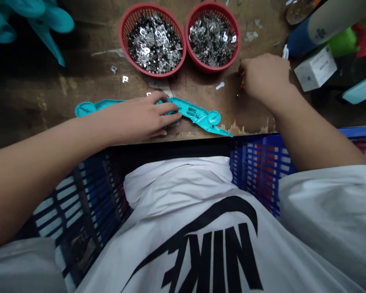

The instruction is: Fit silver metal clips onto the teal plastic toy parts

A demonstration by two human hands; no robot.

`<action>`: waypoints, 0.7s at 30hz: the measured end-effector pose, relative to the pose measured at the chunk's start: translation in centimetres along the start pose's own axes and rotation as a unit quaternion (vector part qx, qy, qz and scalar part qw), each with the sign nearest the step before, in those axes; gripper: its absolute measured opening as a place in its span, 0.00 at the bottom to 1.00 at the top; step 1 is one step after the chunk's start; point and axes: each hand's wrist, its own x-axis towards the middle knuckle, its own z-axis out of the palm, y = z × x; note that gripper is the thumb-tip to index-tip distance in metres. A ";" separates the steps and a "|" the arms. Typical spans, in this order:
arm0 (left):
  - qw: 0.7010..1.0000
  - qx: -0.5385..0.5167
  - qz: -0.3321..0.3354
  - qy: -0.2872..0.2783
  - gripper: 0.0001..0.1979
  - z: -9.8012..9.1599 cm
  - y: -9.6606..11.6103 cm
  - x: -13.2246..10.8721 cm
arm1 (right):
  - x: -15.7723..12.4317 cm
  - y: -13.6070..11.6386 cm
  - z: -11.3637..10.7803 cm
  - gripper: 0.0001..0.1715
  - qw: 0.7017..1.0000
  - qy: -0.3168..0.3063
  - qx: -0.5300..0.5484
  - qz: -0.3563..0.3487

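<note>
- The left hand (137,118) lies palm-down, forearm reaching across the edge of the wooden bench (49,101), fingers curled loosely over a teal plastic part (198,114) that lies flat on the bench.
- The right hand (264,77) bends down at the wrist, fingers pinched closed on a small orange object (242,82), mostly hidden; how firmly, I cannot tell.
- Two red baskets (212,69) of silver metal pieces (154,42) sit just ahead of the hands.

Orange item (242,82) hidden by R hand (265,77), teal part (198,114) partly under L hand (134,120)
</note>
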 end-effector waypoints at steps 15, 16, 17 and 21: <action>0.995 0.084 -0.016 0.050 0.32 1.0 1.2 0.3 | -0.9 -0.3 -1.0 0.36 1.000 -0.015 -0.010 0.007; 0.995 0.079 -0.012 0.052 0.31 0.9 1.2 0.3 | -0.9 -0.1 -1.0 0.36 1.000 -0.015 -0.009 0.003; 0.996 0.070 -0.008 0.054 0.30 0.9 1.2 0.3 | -0.9 0.0 -1.0 0.36 1.000 -0.013 -0.007 0.000; 0.998 0.045 -0.009 0.044 0.31 0.3 1.2 0.1 | -1.3 0.1 -1.0 0.38 1.000 -0.006 -0.003 -0.006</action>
